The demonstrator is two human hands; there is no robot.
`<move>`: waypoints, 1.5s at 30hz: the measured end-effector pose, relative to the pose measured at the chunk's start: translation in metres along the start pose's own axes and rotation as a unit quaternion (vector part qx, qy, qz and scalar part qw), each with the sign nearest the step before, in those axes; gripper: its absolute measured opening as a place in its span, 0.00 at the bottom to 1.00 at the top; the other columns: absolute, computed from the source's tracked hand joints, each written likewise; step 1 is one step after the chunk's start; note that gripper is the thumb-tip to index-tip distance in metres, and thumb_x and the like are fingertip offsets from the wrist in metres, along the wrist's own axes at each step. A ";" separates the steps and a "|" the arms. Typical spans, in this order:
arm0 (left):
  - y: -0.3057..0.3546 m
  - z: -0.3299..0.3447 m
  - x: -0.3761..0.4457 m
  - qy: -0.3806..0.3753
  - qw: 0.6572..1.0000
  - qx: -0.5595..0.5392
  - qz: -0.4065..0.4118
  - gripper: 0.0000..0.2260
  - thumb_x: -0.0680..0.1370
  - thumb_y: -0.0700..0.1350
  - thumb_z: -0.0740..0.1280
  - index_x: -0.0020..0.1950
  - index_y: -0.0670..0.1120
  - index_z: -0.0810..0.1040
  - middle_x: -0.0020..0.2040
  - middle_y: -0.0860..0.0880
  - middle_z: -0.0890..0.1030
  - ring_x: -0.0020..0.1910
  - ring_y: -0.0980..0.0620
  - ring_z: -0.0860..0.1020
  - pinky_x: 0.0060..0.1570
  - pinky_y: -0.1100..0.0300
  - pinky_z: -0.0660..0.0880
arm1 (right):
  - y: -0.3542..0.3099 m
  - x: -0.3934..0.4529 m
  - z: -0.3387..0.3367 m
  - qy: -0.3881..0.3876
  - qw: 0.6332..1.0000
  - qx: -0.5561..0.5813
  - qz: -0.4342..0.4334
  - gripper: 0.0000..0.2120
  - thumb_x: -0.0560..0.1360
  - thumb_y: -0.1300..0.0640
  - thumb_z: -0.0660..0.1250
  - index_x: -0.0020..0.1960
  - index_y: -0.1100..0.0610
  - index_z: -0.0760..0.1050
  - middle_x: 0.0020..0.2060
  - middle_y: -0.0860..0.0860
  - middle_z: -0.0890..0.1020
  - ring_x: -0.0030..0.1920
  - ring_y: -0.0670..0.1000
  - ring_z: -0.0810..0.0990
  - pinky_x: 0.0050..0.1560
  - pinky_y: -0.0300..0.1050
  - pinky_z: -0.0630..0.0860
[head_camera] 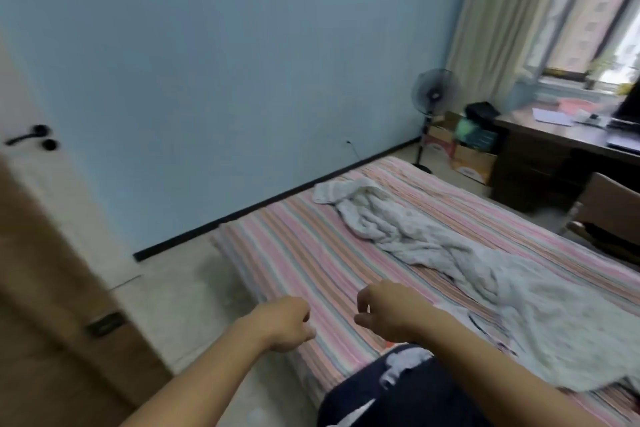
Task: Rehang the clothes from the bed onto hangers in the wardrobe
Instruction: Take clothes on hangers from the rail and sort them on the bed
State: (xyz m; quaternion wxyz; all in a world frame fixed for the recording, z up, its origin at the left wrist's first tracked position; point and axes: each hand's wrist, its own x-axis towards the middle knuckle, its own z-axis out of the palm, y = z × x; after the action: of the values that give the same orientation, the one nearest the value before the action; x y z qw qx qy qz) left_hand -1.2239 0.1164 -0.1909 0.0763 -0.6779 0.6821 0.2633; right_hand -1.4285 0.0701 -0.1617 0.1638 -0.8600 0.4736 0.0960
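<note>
Left hand: the bare left hand (289,322) hangs above the near corner of the bed at about 7 o'clock in the view, forearm reaching in from the lower left; its fingers are curled loosely inward and nothing is in them.
Right hand: the bare right hand (388,310) is just beside the left one, at about 6 o'clock, over the striped sheet; thumb and fingers are bent toward each other, with nothing seen between them.
Bed: the low bed with a pink, orange and grey striped sheet (311,253) runs from the bottom centre up toward 2 o'clock.
Clothes on bed: a crumpled pale grey-white fabric heap (408,229) lies along the bed from its far end toward 4 o'clock; whether it is one garment or several cannot be told. A dark navy garment with a white print (398,388) lies at the near edge of the bed, at 6 o'clock, under the right forearm.
Door: a white door with a black lever handle (27,135) stands at 9 o'clock, a brown wooden panel (41,288) below it.
Wall: a plain light-blue wall (225,62) fills the upper left.
Fan: a black standing fan (433,90) is at 2 o'clock, beside cardboard boxes (467,159).
Desk: a dark wooden desk (540,156) sits at 3 o'clock under the window with cream curtains (498,10).
</note>
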 end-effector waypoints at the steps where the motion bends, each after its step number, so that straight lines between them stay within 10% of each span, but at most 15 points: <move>1: -0.016 -0.001 -0.024 0.003 1.000 -0.002 -0.011 0.18 0.79 0.56 0.63 0.62 0.45 0.76 0.62 0.45 0.78 0.60 0.44 0.77 0.59 0.52 0.74 | -0.027 -0.001 -0.001 -0.002 1.000 -0.008 -0.025 0.17 0.80 0.46 0.63 0.54 0.58 0.80 0.50 0.57 0.83 0.50 0.59 0.82 0.44 0.49 0.75; 11: -0.139 -0.014 -0.241 0.081 0.968 -0.139 -0.194 0.17 0.79 0.57 0.64 0.59 0.46 0.78 0.56 0.47 0.80 0.54 0.47 0.79 0.54 0.52 0.77 | -0.247 -0.025 -0.025 -0.030 0.955 -0.097 -0.280 0.14 0.80 0.43 0.62 0.58 0.49 0.79 0.54 0.50 0.83 0.53 0.52 0.81 0.46 0.42 0.72; 16: -0.161 0.003 -0.319 0.108 0.932 -0.177 -0.298 0.18 0.80 0.57 0.63 0.59 0.43 0.78 0.56 0.45 0.79 0.52 0.46 0.79 0.50 0.54 0.75 | -0.316 -0.037 -0.037 -0.030 0.900 -0.129 -0.415 0.13 0.80 0.48 0.62 0.40 0.52 0.72 0.40 0.46 0.78 0.41 0.47 0.79 0.41 0.39 0.73; 34: -0.094 0.112 -0.550 0.362 0.654 -0.224 -0.625 0.14 0.77 0.59 0.64 0.55 0.52 0.77 0.53 0.50 0.80 0.53 0.47 0.79 0.52 0.50 0.77 | -0.532 -0.179 0.026 -0.072 0.639 -0.063 -0.763 0.11 0.78 0.45 0.63 0.45 0.51 0.79 0.43 0.53 0.83 0.47 0.56 0.83 0.46 0.51 0.79; 45: -0.086 0.150 -0.629 0.389 0.580 -0.254 -0.670 0.20 0.78 0.58 0.65 0.68 0.52 0.74 0.62 0.47 0.76 0.57 0.48 0.77 0.58 0.49 0.76 | -0.646 -0.255 0.086 -0.028 0.659 0.018 -0.751 0.15 0.79 0.46 0.65 0.53 0.58 0.74 0.49 0.60 0.81 0.49 0.64 0.80 0.41 0.50 0.73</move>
State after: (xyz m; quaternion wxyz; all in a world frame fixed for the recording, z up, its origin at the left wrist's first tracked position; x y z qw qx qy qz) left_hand -1.1355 0.7474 -0.0501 -0.2168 -0.9715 -0.0957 0.0112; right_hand -1.0186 0.6238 -0.0367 0.2085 -0.9171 -0.3369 -0.0443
